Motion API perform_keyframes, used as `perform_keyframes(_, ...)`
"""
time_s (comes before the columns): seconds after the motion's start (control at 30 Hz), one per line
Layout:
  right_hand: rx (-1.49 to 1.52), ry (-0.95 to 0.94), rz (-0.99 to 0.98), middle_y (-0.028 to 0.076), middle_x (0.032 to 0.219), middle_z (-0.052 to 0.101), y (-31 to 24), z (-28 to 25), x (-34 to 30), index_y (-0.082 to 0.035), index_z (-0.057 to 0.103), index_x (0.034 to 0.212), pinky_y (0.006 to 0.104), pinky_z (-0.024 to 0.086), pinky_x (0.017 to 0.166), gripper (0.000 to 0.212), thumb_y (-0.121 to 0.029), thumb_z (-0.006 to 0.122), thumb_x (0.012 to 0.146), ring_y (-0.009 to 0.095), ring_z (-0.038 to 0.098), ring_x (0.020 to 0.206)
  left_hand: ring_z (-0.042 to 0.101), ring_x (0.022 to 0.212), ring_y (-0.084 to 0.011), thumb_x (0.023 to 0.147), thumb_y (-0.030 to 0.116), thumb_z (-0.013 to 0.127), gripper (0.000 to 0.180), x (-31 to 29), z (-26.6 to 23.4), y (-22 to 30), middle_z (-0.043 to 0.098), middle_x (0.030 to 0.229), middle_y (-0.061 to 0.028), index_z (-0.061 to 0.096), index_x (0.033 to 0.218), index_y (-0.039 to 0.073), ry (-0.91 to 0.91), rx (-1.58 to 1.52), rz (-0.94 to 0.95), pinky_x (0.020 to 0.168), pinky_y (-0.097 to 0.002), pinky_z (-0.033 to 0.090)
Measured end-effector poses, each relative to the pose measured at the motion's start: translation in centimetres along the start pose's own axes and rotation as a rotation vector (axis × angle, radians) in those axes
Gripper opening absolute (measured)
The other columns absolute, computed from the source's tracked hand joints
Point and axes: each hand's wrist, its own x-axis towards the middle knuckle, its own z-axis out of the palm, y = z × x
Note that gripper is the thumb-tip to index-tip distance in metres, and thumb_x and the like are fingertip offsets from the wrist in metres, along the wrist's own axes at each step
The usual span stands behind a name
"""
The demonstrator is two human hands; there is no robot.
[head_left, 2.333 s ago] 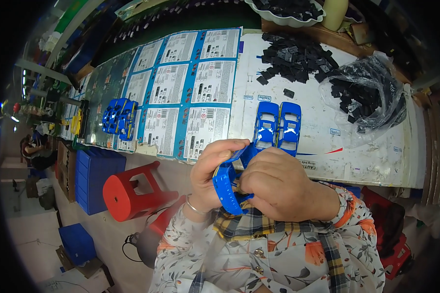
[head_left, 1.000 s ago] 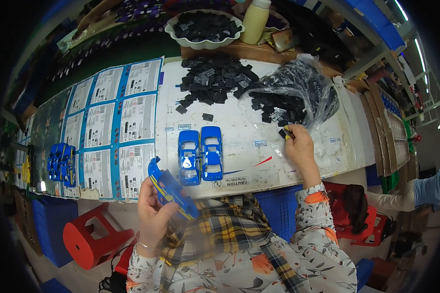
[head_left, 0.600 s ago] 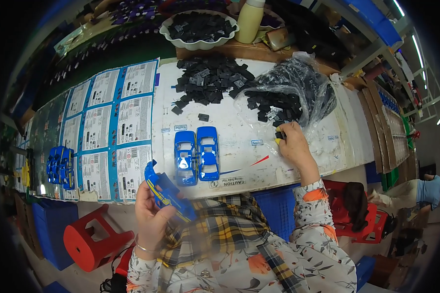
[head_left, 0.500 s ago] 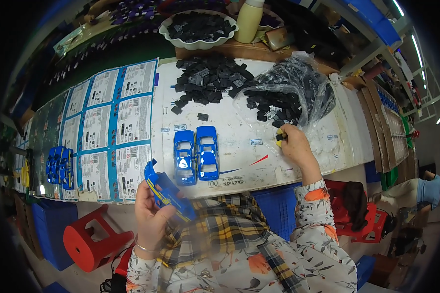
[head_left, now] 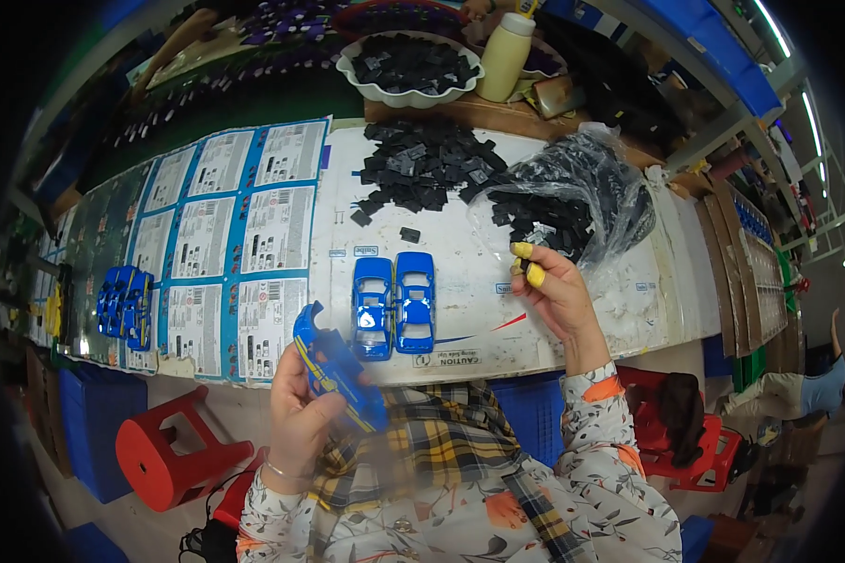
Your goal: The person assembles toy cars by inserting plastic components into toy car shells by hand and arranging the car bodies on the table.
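Note:
My left hand (head_left: 302, 411) grips a blue toy car body (head_left: 336, 373) with a yellow stripe, tilted just off the table's near edge. Yellow covers sit on the fingertips of my right hand (head_left: 563, 298), which pinches a small black plastic piece (head_left: 523, 267), mostly hidden by the fingers. Beyond that hand, more black pieces (head_left: 559, 225) spill from a clear plastic bag (head_left: 620, 202). Two blue car bodies (head_left: 373, 319) stand side by side on the white board (head_left: 479, 300). Farther back lies a loose pile of black pieces (head_left: 422, 164), with a single one nearer.
A white scalloped bowl (head_left: 413, 96) of black pieces and a pale yellow bottle (head_left: 505, 61) stand at the back. Printed card sheets (head_left: 207, 235) cover the left. Several blue car bodies (head_left: 124, 305) are grouped at far left. A red stool (head_left: 174, 455) stands below.
My right hand has drawn back slightly from the bag's black pieces, its fingers turned upward with one piece between them. My left hand still holds the car body. The whole view has shifted a little.

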Motion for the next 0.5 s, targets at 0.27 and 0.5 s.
perform_keyframes(0.27, -0.264, -0.19, 0.063, 0.009, 0.09, 0.062, 2.1, 5.5, 0.7, 0.0, 0.058, 0.115, 0.022, 0.047, 0.068, 0.029, -0.018, 0.052, 0.093, 0.01, 0.058, 0.076, 0.063, 0.092, -0.0332, 0.073, 0.019, 0.073, 0.066, -0.3, 0.0, 0.7, 0.058, 0.106, -0.0125, 0.038, 0.128, 0.005, -0.033, -0.142, -0.032, 0.079, -0.0426, 0.054)
perform_keyframes(0.5, -0.268, -0.253, -0.035, 0.003, 0.087, 0.062, 2.4, 11.9, 1.1, 0.002, 0.061, 0.104, 0.0188, 0.046, 0.069, 0.018, -0.005, 0.057, 0.088, 0.006, 0.056, 0.077, 0.063, 0.092, -0.0328, 0.079, 0.024, 0.069, 0.06, 0.2, 0.3, 0.9, 0.055, 0.104, -0.011, 0.038, 0.126, 0.004, -0.102, -0.243, -0.089, 0.074, -0.0404, 0.055)
